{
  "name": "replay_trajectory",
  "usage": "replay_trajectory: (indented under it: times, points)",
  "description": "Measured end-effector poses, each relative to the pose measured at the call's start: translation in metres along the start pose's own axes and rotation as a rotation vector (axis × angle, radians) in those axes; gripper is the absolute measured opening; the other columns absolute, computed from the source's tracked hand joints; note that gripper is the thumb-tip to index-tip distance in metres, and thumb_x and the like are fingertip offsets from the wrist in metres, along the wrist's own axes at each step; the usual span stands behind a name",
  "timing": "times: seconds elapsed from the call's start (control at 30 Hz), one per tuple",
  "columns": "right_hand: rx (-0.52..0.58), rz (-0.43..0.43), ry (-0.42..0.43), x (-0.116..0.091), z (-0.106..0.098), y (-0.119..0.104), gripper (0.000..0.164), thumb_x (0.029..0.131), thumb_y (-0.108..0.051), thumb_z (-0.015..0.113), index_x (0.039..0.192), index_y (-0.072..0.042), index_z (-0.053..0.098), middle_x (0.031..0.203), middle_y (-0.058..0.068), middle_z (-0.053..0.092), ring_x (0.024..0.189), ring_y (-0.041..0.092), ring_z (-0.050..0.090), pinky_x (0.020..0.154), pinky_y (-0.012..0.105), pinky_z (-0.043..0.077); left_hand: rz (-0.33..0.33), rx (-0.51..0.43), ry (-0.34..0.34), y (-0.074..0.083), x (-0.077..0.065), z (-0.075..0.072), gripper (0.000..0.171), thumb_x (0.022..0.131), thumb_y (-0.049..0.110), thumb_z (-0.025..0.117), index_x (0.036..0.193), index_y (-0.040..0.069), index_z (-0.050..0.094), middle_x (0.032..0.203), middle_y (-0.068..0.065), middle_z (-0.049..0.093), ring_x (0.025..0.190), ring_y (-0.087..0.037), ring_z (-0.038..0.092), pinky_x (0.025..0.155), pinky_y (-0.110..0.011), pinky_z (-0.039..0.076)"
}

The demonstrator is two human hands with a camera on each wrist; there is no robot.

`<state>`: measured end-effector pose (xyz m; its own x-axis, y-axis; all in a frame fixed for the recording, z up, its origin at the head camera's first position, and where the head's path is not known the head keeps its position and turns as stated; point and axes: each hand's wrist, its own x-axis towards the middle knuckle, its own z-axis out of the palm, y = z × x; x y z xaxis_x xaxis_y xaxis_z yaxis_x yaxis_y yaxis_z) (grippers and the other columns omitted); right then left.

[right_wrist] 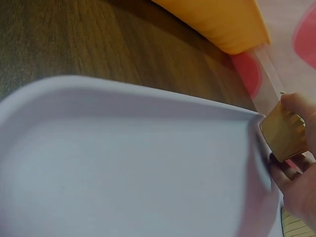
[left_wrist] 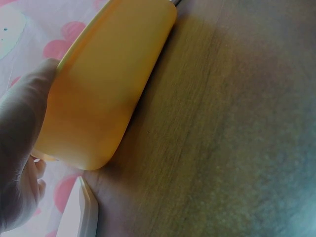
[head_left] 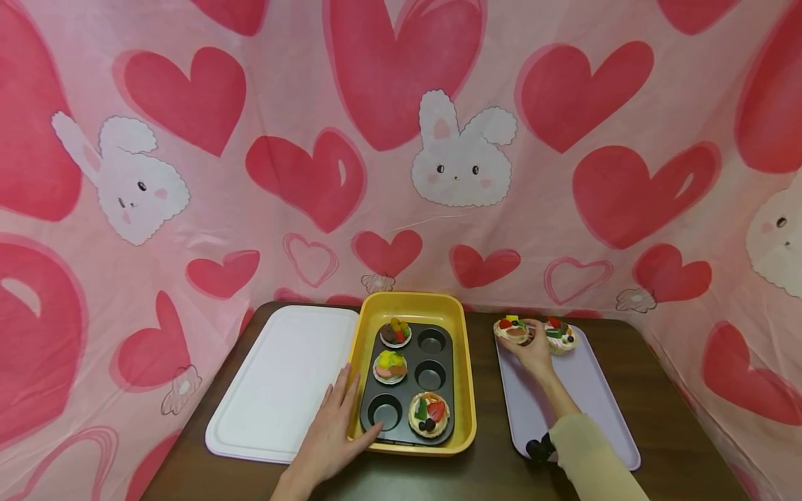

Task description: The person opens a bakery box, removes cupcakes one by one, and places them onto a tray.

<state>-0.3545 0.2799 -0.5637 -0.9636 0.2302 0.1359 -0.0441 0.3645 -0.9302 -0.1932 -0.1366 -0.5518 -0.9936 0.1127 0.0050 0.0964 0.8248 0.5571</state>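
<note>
My right hand (head_left: 535,353) pinches a toy fruit tart (head_left: 512,330) at the far left corner of the lilac tray (head_left: 604,376). In the right wrist view, thumb and fingers grip the tart's gold cup (right_wrist: 284,131) at its sides. Another toy tart (head_left: 560,335) sits just right of that hand. My left hand (head_left: 328,426) rests against the near left corner of the yellow tray (head_left: 470,396), fingers fairly straight along its side and thumb over the rim. Inside lies a dark muffin tin (head_left: 407,392), holding toy tarts (head_left: 390,367) in three cups: far left, middle left and near right.
A white board (head_left: 282,383) lies left of the yellow tray on the brown wooden table (head_left: 489,431). Behind the table hangs a pink cloth (head_left: 388,188) with hearts and rabbits. Near the right sleeve is a small black object (head_left: 540,449).
</note>
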Motion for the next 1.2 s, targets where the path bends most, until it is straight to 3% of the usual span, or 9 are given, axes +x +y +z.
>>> replay_trajectory:
  times: [0.3,0.57,0.67,0.77,0.83,0.93,1.03,1.2]
  points:
    - [0.003,0.011,-0.011,-0.002,0.0,0.003,0.07,0.09,0.003,0.083,0.145,0.011,0.041,0.134,0.038,0.061,0.088,-0.02,0.049,0.079,-0.003,0.044,-0.004,-0.006,0.001,0.001,-0.001,-0.001,0.109,0.089,0.071,0.077,0.173,0.014,0.037,0.188,-0.008,0.011,0.168,-0.042,0.031,0.136,-0.065,0.027]
    - [-0.034,0.014,-0.004,-0.004,0.0,0.007,0.07,0.091,-0.001,0.085,0.146,0.009,0.042,0.133,0.037,0.063,0.086,-0.021,0.048,0.079,-0.001,0.043,-0.004,0.003,-0.002,0.001,-0.001,-0.001,0.11,0.088,0.072,0.076,0.173,0.014,0.036,0.188,-0.007,0.011,0.168,-0.042,0.032,0.135,-0.065,0.028]
    - [-0.041,0.011,0.002,-0.005,0.0,0.007,0.069,0.091,-0.002,0.085,0.146,0.009,0.043,0.134,0.038,0.063,0.092,-0.013,0.054,0.08,-0.001,0.042,-0.004,0.003,-0.001,0.001,-0.001,0.0,0.11,0.089,0.072,0.076,0.173,0.014,0.036,0.188,-0.007,0.011,0.168,-0.042,0.032,0.136,-0.065,0.028]
    - [-0.049,0.02,-0.006,-0.005,0.0,0.007,0.069,0.092,-0.003,0.084,0.147,0.007,0.043,0.138,0.037,0.061,0.107,0.008,0.065,0.085,0.002,0.045,-0.005,0.002,0.0,0.001,-0.001,0.0,0.11,0.089,0.072,0.076,0.173,0.014,0.036,0.188,-0.008,0.011,0.168,-0.042,0.032,0.136,-0.064,0.028]
    - [-0.077,0.018,-0.023,-0.005,-0.001,0.007,0.073,0.094,-0.007,0.083,0.151,0.007,0.04,0.143,0.036,0.058,0.121,0.028,0.066,0.096,0.012,0.049,-0.005,0.003,0.0,0.001,-0.001,0.0,0.11,0.089,0.072,0.076,0.173,0.014,0.036,0.188,-0.008,0.011,0.168,-0.042,0.032,0.136,-0.064,0.027]
    - [-0.112,-0.007,-0.06,-0.006,-0.003,0.008,0.087,0.095,-0.011,0.082,0.161,0.008,0.03,0.154,0.039,0.049,0.142,0.049,0.055,0.12,0.04,0.048,-0.003,0.004,0.003,0.001,-0.001,0.001,0.11,0.089,0.072,0.076,0.173,0.014,0.036,0.188,-0.008,0.011,0.168,-0.042,0.032,0.136,-0.064,0.028]
    - [-0.134,-0.065,-0.096,-0.009,-0.006,0.01,0.102,0.095,-0.013,0.082,0.168,0.011,0.015,0.164,0.043,0.036,0.156,0.057,0.039,0.134,0.062,0.032,0.001,0.007,0.007,0.0,-0.001,0.001,0.11,0.089,0.072,0.076,0.173,0.014,0.036,0.188,-0.008,0.011,0.168,-0.042,0.032,0.136,-0.063,0.028]
    - [-0.18,-0.145,-0.132,-0.019,-0.011,0.009,0.113,0.095,-0.017,0.084,0.171,0.011,0.004,0.174,0.044,0.018,0.164,0.062,0.017,0.135,0.074,0.019,0.014,0.021,0.018,-0.001,-0.001,0.0,0.109,0.09,0.071,0.077,0.173,0.013,0.036,0.188,-0.008,0.011,0.168,-0.041,0.031,0.137,-0.062,0.027]
